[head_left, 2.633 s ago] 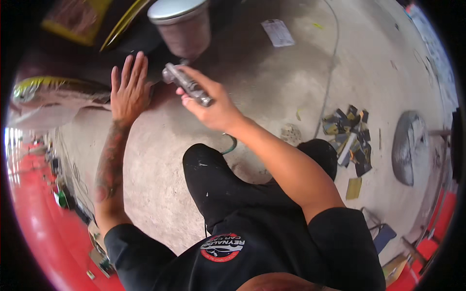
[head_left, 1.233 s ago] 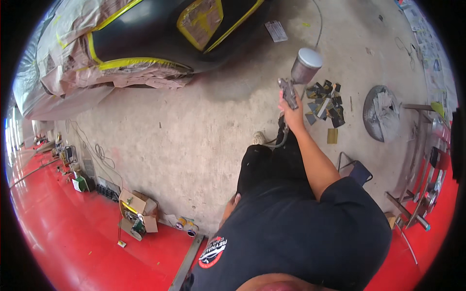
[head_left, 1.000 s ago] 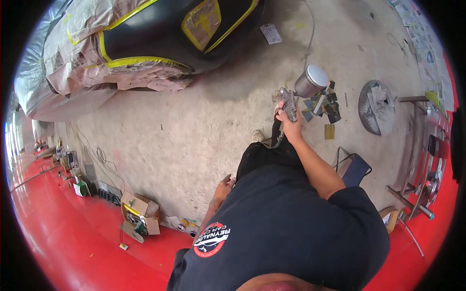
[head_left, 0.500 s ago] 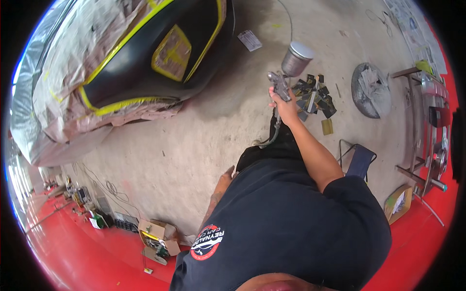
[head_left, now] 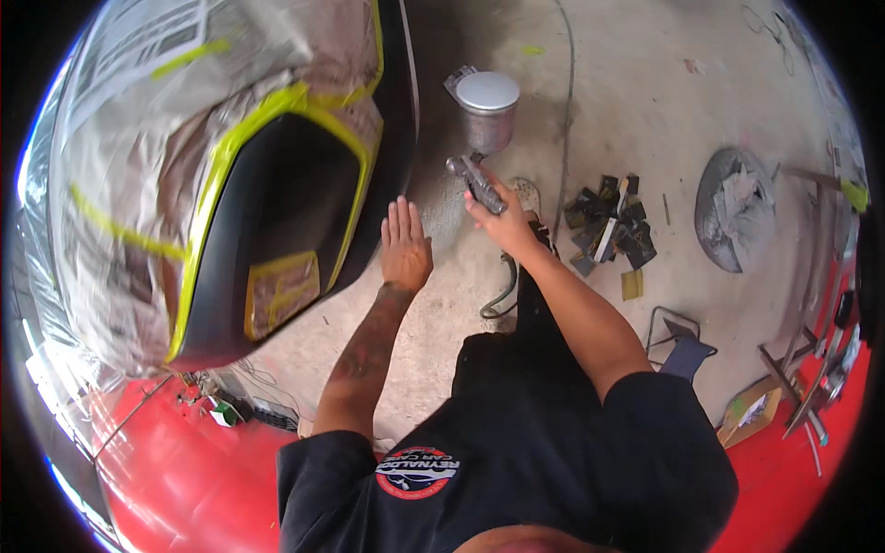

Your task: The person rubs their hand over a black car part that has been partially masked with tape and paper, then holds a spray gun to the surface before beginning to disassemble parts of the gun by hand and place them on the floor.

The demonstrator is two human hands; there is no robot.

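Note:
My right hand [head_left: 509,223] is wrapped round the handle of a metal spray gun [head_left: 477,182], its silvery paint cup [head_left: 488,120] with a pale lid standing at the far side. Flat, fingers stretched and together, my left hand [head_left: 407,253] is held empty between the gun and a black car bumper [head_left: 272,184]. Whether it touches the bumper I cannot tell. A faint speckled haze shows between hand and gun. Yellow-green masking tape [head_left: 214,198] edges the black panel, and a taped patch [head_left: 283,293] sits low on it.
Masking paper and film [head_left: 129,230] wrap the car at left. An air hose [head_left: 568,101] trails over the floor. To the right lie several dark sanding pieces [head_left: 616,221], a paper-filled round tub [head_left: 733,207], a folding stool [head_left: 684,355] and a cardboard box [head_left: 751,412].
I have come closer to the bumper. My left hand has risen from beside my body and reached forward; the spray gun has moved left with my right hand.

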